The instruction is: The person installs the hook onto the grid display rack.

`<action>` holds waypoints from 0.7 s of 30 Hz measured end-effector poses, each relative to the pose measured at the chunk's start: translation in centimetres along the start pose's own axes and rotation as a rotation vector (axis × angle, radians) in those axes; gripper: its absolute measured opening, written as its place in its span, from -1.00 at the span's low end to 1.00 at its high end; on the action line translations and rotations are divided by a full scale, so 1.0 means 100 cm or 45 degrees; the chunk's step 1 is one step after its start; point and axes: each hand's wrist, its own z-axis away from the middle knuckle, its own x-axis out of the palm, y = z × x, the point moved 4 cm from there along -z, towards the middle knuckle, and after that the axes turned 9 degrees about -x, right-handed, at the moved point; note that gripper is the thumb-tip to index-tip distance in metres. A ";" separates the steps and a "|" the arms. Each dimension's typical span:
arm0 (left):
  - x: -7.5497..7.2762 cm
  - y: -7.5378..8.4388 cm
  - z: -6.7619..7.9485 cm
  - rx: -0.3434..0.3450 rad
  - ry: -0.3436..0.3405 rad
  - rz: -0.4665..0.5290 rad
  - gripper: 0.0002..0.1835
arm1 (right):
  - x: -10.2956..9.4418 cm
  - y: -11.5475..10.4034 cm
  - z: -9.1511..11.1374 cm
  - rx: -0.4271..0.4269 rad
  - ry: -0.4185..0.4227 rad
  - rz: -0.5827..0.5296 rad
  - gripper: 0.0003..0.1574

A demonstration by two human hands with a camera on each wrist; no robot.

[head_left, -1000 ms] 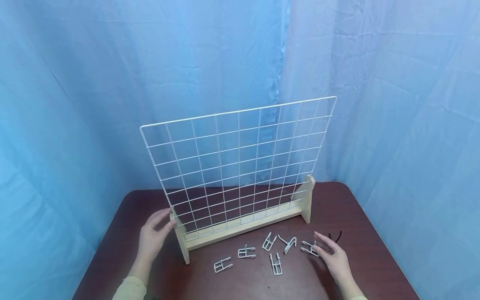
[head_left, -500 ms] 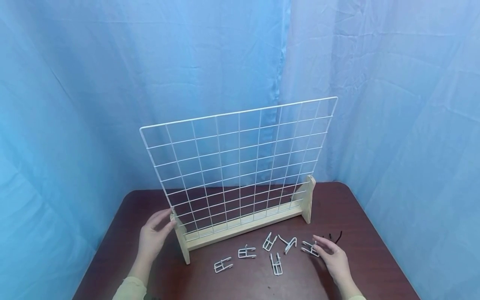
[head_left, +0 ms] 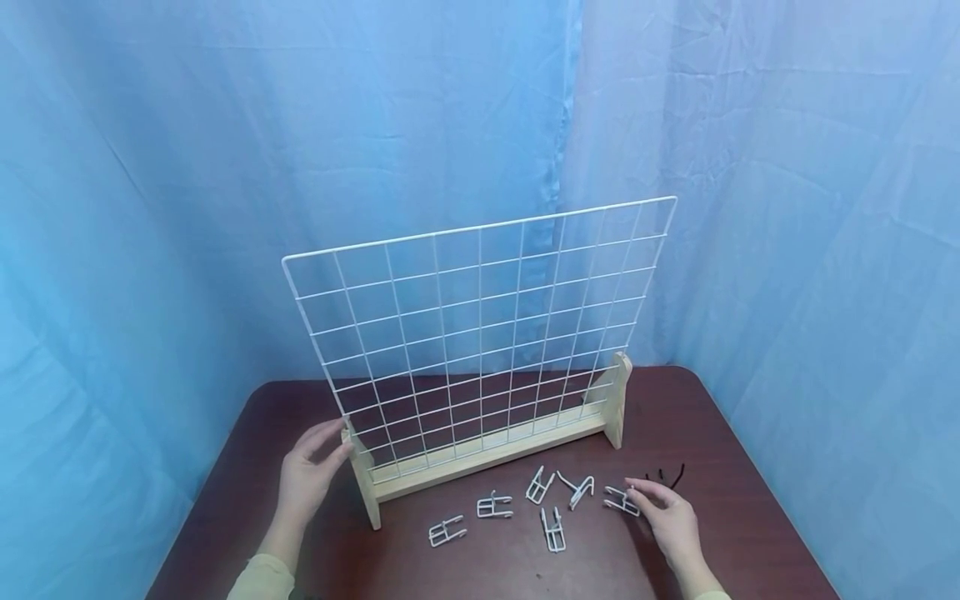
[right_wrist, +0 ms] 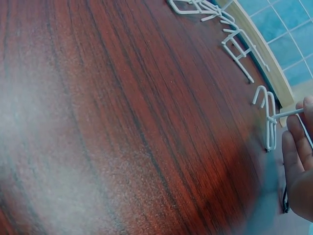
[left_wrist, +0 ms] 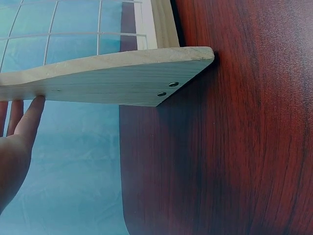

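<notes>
A white wire grid (head_left: 480, 333) stands upright in a pale wooden stand (head_left: 487, 454). My left hand (head_left: 307, 467) holds the top of the stand's left end piece, its fingertips right at the wood. In the left wrist view, fingers (left_wrist: 32, 117) meet the outer face of that end piece (left_wrist: 117, 85). My right hand (head_left: 671, 525) is low over the table at the right, pinching a white wire hook (head_left: 622, 501) between thumb and fingertips. The right wrist view shows this hook's (right_wrist: 270, 120) straight prong reaching into the fingers (right_wrist: 293, 152).
Several more white wire hooks (head_left: 553, 530) lie on the dark red wooden table (head_left: 450, 575), in front of the stand. A thin black curved piece (head_left: 678, 477) lies behind the right hand. Blue curtains (head_left: 225, 167) surround the table.
The right index fingertip has come down and closed in toward the thumb at the hook. The left hand, the grid and the loose hooks stay as they were, apart from a slight view shift.
</notes>
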 end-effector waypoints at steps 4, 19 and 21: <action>-0.001 0.006 0.002 0.004 -0.005 -0.004 -0.56 | -0.001 0.000 0.000 0.015 0.014 -0.024 -0.70; -0.002 0.010 0.003 -0.028 -0.010 0.022 -0.57 | -0.006 -0.004 -0.003 0.075 0.050 -0.060 -0.68; -0.002 0.011 0.004 -0.018 -0.002 0.027 -0.57 | -0.006 -0.005 -0.003 0.067 0.058 -0.062 -0.68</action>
